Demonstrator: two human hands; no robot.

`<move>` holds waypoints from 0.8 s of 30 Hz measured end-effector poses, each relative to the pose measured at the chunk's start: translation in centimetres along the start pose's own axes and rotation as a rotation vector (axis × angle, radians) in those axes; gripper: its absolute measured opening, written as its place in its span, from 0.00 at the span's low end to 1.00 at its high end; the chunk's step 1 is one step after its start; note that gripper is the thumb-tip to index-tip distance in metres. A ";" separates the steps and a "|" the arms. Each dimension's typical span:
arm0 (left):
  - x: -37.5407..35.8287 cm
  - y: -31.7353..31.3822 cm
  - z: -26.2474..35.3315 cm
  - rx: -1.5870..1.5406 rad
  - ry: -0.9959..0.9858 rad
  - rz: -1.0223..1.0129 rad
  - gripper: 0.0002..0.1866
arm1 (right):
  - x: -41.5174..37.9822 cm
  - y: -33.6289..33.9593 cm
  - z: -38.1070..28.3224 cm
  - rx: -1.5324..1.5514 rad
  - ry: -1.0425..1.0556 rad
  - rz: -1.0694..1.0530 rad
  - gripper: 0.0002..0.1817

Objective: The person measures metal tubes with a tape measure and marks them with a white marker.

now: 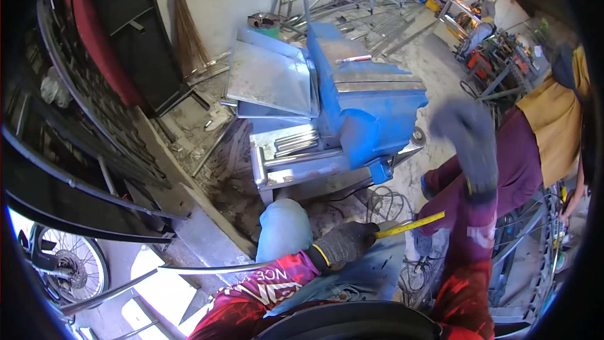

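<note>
My left hand, in a dark grey knit glove, is closed low over my lap. From its fingers a yellow tape measure blade sticks out to the right; any case is hidden inside the glove. My right hand, also in a dark glove, is raised to the right of the blue machine, smeared by motion. Its fingers do not show clearly. A shiny metal tube runs from the lower left up to my left sleeve.
Ahead stands a blue machine with a red-and-white marker on top. Short metal tubes lie on the metal bench beside it. A person in maroon trousers stands close at right. Cables cover the floor. Metal gates lean at left.
</note>
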State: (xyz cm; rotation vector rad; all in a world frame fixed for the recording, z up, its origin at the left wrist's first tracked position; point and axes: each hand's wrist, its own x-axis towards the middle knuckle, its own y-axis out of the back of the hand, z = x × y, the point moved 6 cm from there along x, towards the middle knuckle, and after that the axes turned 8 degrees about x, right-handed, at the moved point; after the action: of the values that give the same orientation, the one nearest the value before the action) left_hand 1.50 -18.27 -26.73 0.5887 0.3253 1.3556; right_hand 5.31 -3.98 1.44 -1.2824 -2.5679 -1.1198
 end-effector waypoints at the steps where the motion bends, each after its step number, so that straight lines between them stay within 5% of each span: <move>1: 0.5 0.3 0.4 -0.009 -0.006 -0.003 0.16 | 4.4 -0.9 0.5 -0.129 0.222 -0.029 0.11; 3: 0.8 -0.9 0.2 0.133 0.117 -0.209 0.17 | 11.9 -3.9 3.1 -0.206 0.260 -0.050 0.12; 7: 1.0 -1.2 0.0 0.123 0.194 -0.242 0.18 | 22.1 -9.5 12.2 -0.641 0.420 -0.140 0.15; 10: 0.6 -2.0 -1.0 0.078 0.081 -0.026 0.19 | 26.2 -12.2 16.8 -0.760 0.247 -0.234 0.18; 12: 0.3 -1.7 -0.8 0.111 0.099 -0.007 0.19 | 27.4 -15.8 21.0 -1.053 0.278 -0.755 0.19; 15: 0.6 -1.8 -1.1 0.120 0.137 -0.129 0.19 | 25.9 -15.6 19.8 -1.089 0.180 -0.804 0.18; 17: 0.6 -1.6 -0.9 0.135 0.123 -0.073 0.18 | 25.6 -15.5 18.0 -1.115 0.158 -0.801 0.18; 20: 0.7 -1.9 -0.7 0.167 0.083 -0.078 0.13 | 25.6 -13.3 16.2 -0.962 0.058 -0.318 0.21; 22: -0.7 -1.7 -1.7 0.094 -0.044 0.195 0.12 | 24.6 -9.7 14.8 -0.827 0.115 -0.042 0.21; 24: -2.0 -2.2 -2.1 0.589 -0.215 0.086 0.12 | 20.7 -6.9 13.4 -0.678 0.154 -0.084 0.17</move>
State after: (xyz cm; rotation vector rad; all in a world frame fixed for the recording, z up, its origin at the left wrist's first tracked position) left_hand 1.71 -20.00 -29.93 1.2401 0.5328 1.2597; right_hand -9.71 15.63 -5.07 -1.1095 -2.2147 -2.1279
